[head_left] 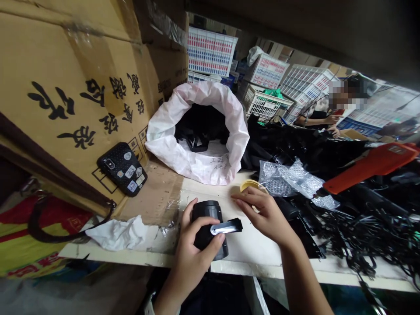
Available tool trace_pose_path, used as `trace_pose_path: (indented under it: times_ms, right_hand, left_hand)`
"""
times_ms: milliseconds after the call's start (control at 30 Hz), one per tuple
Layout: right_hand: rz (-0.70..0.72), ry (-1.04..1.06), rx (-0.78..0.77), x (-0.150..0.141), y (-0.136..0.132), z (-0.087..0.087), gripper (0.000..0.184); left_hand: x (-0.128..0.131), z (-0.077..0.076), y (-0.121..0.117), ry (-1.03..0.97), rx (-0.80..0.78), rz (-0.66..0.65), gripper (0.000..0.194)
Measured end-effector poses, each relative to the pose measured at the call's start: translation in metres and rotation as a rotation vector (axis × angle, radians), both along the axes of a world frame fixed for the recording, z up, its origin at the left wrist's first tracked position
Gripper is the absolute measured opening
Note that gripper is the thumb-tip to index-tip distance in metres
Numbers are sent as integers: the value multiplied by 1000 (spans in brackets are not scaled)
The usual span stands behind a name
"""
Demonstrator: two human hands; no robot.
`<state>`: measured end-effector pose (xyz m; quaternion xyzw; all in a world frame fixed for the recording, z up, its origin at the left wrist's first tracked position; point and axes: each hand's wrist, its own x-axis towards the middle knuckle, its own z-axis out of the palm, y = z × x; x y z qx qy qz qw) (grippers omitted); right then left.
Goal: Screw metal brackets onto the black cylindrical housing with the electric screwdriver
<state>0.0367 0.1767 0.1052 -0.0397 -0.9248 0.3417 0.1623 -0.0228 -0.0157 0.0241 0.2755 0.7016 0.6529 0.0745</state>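
Observation:
A black rounded casing [207, 211] sits in my left hand [188, 243], its fingers and thumb wrapped round it above the table's front edge. The thumb and a finger also touch a short silver-and-black arm [228, 226] that sticks out to the right across the casing. My right hand [262, 214] is closed in a pinch just in front of a round yellow dish [253, 183]. Whatever is between those fingertips, if anything, is too small to make out. The hand partly covers the dish.
Behind the hands stands a white sack [213, 168] with black parts inside. A phone [123, 169] leans on a cardboard box [42, 57] at left. Bubble wrap [278, 177], an orange electric screwdriver [367, 168] and black cables [357, 238] lie right. A person [328, 113] works behind.

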Motion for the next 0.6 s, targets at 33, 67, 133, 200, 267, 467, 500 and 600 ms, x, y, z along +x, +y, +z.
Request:
trace_pose_path:
  times_ms: [33, 67, 133, 200, 267, 467, 500, 600]
  right_hand:
    - [-4, 23, -10, 1, -3, 2, 24]
    - [-7, 38, -8, 2, -5, 4, 24]
    - [-1, 60, 16, 4, -8, 7, 24]
    - [9, 68, 59, 5, -10, 10, 24]
    - [10, 69, 93, 6, -12, 12, 22]
    - [-40, -27, -180, 12, -23, 11, 11]
    - [-22, -51, -232, 13, -25, 10, 11]
    - [60, -60, -268, 13, -34, 10, 8]
  left_hand:
    - [0, -1, 0, 9, -7, -6, 10]
    - [-1, -2, 0, 18, -14, -6, 10]
    - [-1, -2, -1, 30, -30, -2, 10]
    - [-2, -3, -1, 38, -44, 0, 10]
    - [-2, -3, -1, 37, -44, 3, 11]
    - [-2, -4, 0, 37, -35, -4, 18]
    - [-2, -4, 0, 34, -29, -4, 22]
    - [-2, -6, 0, 23, -5, -3, 33]
